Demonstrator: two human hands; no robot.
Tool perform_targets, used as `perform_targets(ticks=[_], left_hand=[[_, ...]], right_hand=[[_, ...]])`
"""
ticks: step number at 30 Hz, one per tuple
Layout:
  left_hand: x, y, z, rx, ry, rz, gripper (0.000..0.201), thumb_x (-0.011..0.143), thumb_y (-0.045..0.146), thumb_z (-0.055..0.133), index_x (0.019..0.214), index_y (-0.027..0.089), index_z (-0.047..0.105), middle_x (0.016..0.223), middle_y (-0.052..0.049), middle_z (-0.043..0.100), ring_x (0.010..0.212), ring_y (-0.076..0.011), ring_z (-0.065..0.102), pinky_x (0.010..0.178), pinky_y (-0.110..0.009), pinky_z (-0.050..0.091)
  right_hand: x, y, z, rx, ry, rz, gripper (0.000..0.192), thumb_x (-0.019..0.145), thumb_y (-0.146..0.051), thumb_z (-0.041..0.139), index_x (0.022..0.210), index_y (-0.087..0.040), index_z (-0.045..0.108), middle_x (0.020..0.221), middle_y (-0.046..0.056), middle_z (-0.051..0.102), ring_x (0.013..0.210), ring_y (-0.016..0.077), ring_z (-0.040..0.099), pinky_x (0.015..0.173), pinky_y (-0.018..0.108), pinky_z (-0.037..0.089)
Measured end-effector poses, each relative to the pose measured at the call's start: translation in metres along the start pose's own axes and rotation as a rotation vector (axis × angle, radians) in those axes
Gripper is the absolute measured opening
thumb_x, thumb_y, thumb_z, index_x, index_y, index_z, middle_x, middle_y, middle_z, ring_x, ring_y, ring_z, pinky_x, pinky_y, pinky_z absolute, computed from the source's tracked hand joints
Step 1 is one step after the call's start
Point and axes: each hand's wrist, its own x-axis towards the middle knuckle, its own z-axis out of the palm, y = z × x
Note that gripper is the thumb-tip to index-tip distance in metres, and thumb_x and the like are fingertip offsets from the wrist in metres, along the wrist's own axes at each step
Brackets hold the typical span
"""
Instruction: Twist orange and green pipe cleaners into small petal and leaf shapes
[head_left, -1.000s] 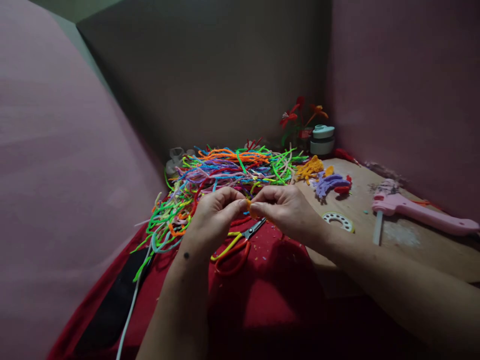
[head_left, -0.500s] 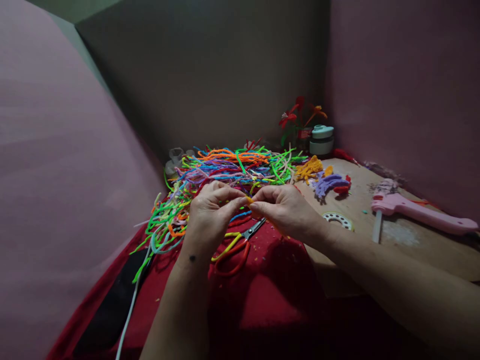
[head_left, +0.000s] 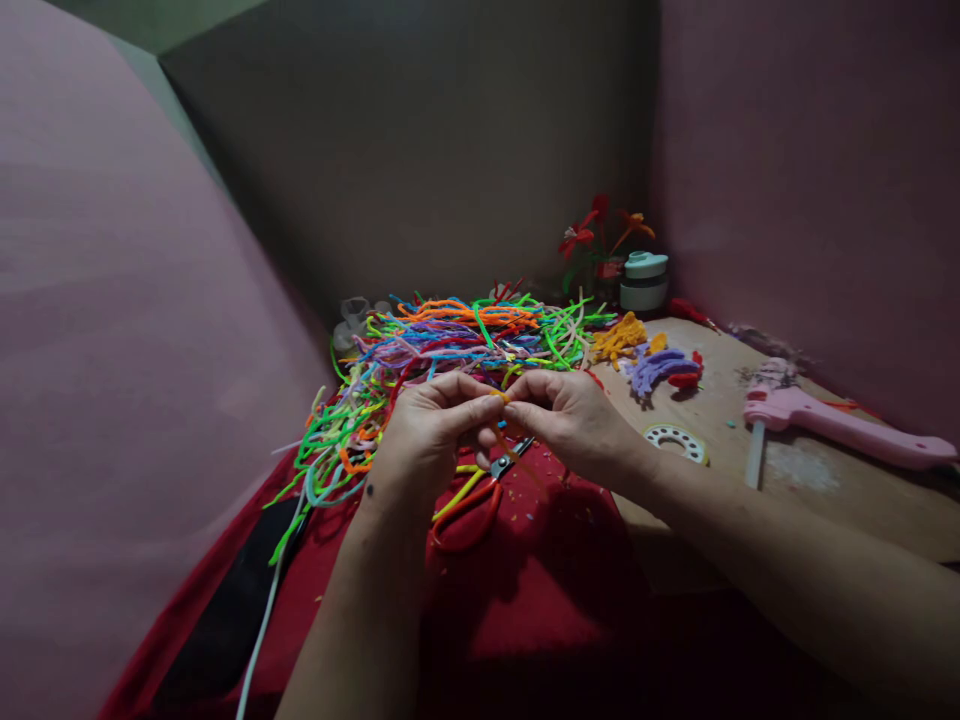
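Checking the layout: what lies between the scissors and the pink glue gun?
In the head view, a white ring-shaped disc lies on the wooden board between the scissors and glue gun.

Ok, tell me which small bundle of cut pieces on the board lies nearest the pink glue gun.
The purple bundle; the yellow-orange bundle sits farther left, away from the glue gun.

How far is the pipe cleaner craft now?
Done: shaped orange pieces and purple pieces lie on the board, with finished flowers behind. In hand: left hand and right hand pinch a small orange piece. Left: the big pile of pipe cleaners.
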Motion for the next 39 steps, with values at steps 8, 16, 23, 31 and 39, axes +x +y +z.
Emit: perform_targets(ticks=[8, 16, 23, 31, 39], left_hand=[[0.000, 0.001, 0.004, -0.046, 0.004, 0.008, 0.024, 0.065, 0.029, 0.072, 0.067, 0.016, 0.052, 0.044, 0.005, 0.054, 0.033, -0.0054, 0.045, 0.032, -0.014, 0.033], [-0.001, -0.002, 0.010, 0.107, 0.094, 0.110, 0.017, 0.069, 0.027, 0.066, 0.066, 0.017, 0.053, 0.042, 0.006, 0.052, 0.032, -0.0063, 0.044, 0.031, -0.015, 0.029], [0.002, -0.002, 0.009, 0.165, 0.158, 0.171, 0.013, 0.070, 0.023, 0.065, 0.066, 0.017, 0.053, 0.043, 0.007, 0.051, 0.031, -0.0046, 0.041, 0.032, -0.016, 0.028], [0.004, -0.013, 0.023, 0.097, 0.297, 0.231, 0.010, 0.074, 0.020, 0.059, 0.067, 0.017, 0.051, 0.041, 0.008, 0.046, 0.034, -0.0043, 0.040, 0.036, -0.014, 0.032], [0.007, -0.009, -0.001, -0.072, -0.084, 0.019, 0.015, 0.073, 0.027, 0.065, 0.082, 0.015, 0.061, 0.047, 0.003, 0.051, 0.038, -0.0058, 0.041, 0.037, -0.016, 0.030]], right_hand=[[0.001, 0.000, -0.002, -0.003, -0.018, -0.018, 0.014, 0.077, -0.023, 0.055, 0.068, -0.014, 0.060, 0.062, 0.000, 0.055, 0.059, 0.0099, 0.047, 0.054, 0.023, 0.036], [0.002, 0.001, 0.003, 0.296, -0.055, 0.179, 0.012, 0.073, -0.026, 0.060, 0.069, -0.015, 0.058, 0.059, 0.000, 0.058, 0.054, 0.0101, 0.053, 0.053, 0.024, 0.043], [0.003, -0.004, 0.000, 0.506, -0.202, 0.361, 0.011, 0.068, -0.019, 0.063, 0.059, -0.012, 0.063, 0.055, 0.002, 0.062, 0.048, 0.0082, 0.054, 0.051, 0.022, 0.045], [0.004, 0.006, 0.005, 0.463, -0.170, 0.379, 0.015, 0.072, -0.018, 0.060, 0.059, -0.012, 0.064, 0.047, 0.000, 0.058, 0.040, 0.0065, 0.050, 0.043, 0.019, 0.042], [0.003, 0.001, 0.000, 0.499, -0.202, 0.389, 0.022, 0.066, -0.030, 0.070, 0.058, -0.011, 0.063, 0.049, 0.000, 0.060, 0.038, 0.0075, 0.052, 0.041, 0.020, 0.043]])
